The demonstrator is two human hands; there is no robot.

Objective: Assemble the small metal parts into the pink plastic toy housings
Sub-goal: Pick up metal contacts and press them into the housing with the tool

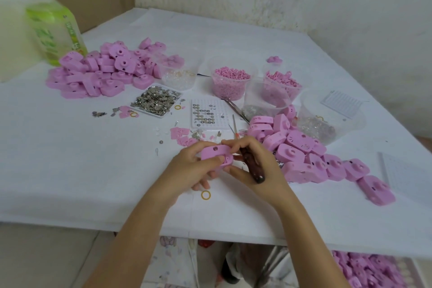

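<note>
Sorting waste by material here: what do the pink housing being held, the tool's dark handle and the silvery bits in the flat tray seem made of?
Pink toy housing: moulded plastic, matte, evenly coloured. Dark reddish-brown tool handle: glossy, with a highlight; lacquered wood or plastic, unclear which. Small silvery bits: thin metal, judging by their glints.

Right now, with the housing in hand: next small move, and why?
Probably swing the dark-handled tool tip-first onto the pink housing: the left hand grips it, and the right hand holds the tool with its shaft pointing away, fingertips touching the housing.
</note>
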